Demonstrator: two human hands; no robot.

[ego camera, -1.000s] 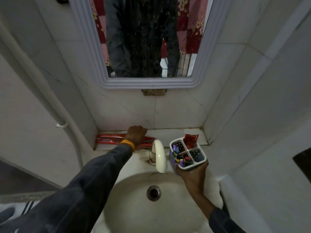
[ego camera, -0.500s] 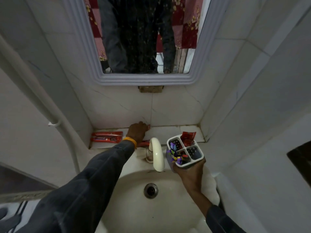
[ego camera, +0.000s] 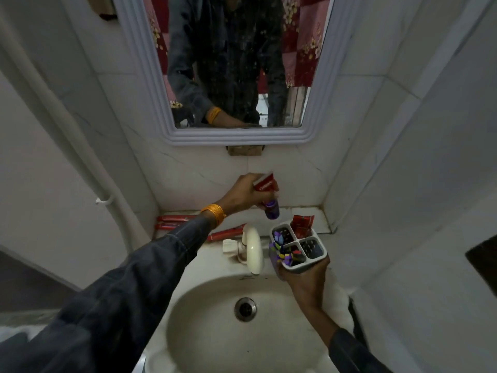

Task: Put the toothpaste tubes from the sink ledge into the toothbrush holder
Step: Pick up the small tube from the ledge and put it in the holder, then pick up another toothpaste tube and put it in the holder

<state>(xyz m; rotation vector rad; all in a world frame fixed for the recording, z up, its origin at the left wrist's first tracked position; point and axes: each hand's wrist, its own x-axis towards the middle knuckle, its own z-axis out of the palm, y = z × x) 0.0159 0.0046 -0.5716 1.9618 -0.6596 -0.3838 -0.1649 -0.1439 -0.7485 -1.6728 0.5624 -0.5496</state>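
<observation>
My left hand (ego camera: 242, 195) grips a red toothpaste tube (ego camera: 266, 185) with a purple cap pointing down, raised above the ledge and just up-left of the holder. The grey toothbrush holder (ego camera: 318, 258) has four compartments and sits in my right hand (ego camera: 304, 278) over the basin's right rim. A red tube (ego camera: 302, 224) stands in its far compartment, and coloured brush heads fill the left ones. More red toothpaste tubes (ego camera: 174, 222) lie flat on the sink ledge (ego camera: 321, 224) at the left, another red tube (ego camera: 227, 232) partly hidden behind my left sleeve.
A cream tap (ego camera: 254, 249) curves over the white basin (ego camera: 204, 319) between my arms. A framed mirror (ego camera: 234, 63) hangs on the tiled back wall. A white pipe (ego camera: 80, 157) runs down the left wall. Tiled walls close in on both sides.
My left hand has lifted a toothpaste tube off the ledge and carried it up and right toward the holder. The holder in my right hand has hardly moved.
</observation>
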